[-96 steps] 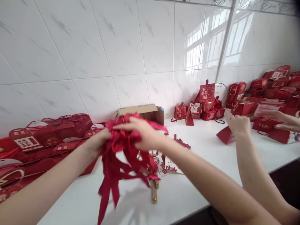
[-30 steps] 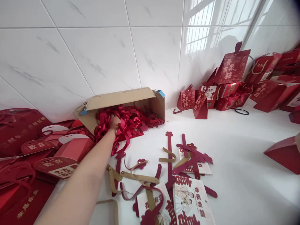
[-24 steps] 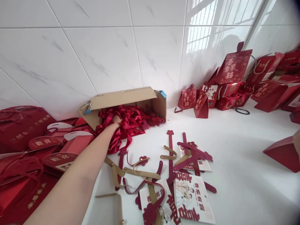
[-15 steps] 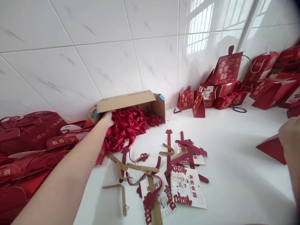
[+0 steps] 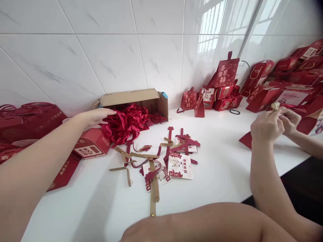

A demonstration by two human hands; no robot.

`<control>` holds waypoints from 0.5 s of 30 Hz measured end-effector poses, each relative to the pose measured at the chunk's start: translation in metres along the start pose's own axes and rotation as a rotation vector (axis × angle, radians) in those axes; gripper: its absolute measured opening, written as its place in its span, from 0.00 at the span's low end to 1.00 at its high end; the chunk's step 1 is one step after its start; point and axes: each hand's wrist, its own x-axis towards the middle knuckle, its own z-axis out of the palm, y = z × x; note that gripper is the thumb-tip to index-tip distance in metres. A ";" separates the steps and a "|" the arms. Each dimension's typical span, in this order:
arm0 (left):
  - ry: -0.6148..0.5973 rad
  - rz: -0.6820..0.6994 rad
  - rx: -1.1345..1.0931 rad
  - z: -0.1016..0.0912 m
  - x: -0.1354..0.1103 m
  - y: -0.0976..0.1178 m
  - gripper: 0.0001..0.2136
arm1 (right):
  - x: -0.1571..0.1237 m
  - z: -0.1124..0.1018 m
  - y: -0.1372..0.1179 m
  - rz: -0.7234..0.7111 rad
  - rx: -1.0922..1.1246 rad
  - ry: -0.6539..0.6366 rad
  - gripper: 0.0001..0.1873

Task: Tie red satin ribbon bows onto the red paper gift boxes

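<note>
My left hand (image 5: 97, 116) is stretched out with its fingers flat, touching the left edge of a heap of red satin ribbons (image 5: 126, 122), and it holds nothing. The ribbons spill out of a brown cardboard box (image 5: 131, 98) lying on its side against the tiled wall. Only my right forearm (image 5: 202, 222) shows along the bottom edge; its hand is out of the picture. Loose red and gold paper straps (image 5: 153, 156) and printed cards (image 5: 180, 166) lie on the white counter (image 5: 222, 168) in front of the ribbons.
Flat and folded red gift boxes (image 5: 91, 144) are piled at the left. More red gift bags (image 5: 224, 74) stand along the wall at the right. Another person's two hands (image 5: 275, 122) pinch a small gold piece at the right edge, near a red paper piece (image 5: 246, 140).
My left hand let go of the ribbon bundle after pushing it into the box and has drawn back a little to the left. The view pulled back; the other person's hands came into sight.
</note>
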 end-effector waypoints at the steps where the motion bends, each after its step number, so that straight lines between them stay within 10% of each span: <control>1: 0.048 -0.021 0.002 -0.006 -0.007 0.004 0.29 | -0.001 -0.003 0.003 -0.040 0.053 0.055 0.23; 4: 0.210 -0.050 0.037 -0.022 -0.031 0.020 0.29 | -0.008 -0.023 0.025 -0.027 0.168 0.234 0.13; 7: 0.312 0.000 0.061 -0.018 -0.077 0.040 0.29 | -0.027 -0.058 0.063 0.505 0.110 0.414 0.12; 10: 0.250 0.093 0.014 0.026 -0.142 0.051 0.31 | -0.053 -0.086 0.105 1.041 -0.070 0.389 0.23; 15: -0.020 0.016 0.095 0.131 -0.216 0.038 0.61 | -0.074 -0.081 0.152 1.329 -0.142 0.321 0.35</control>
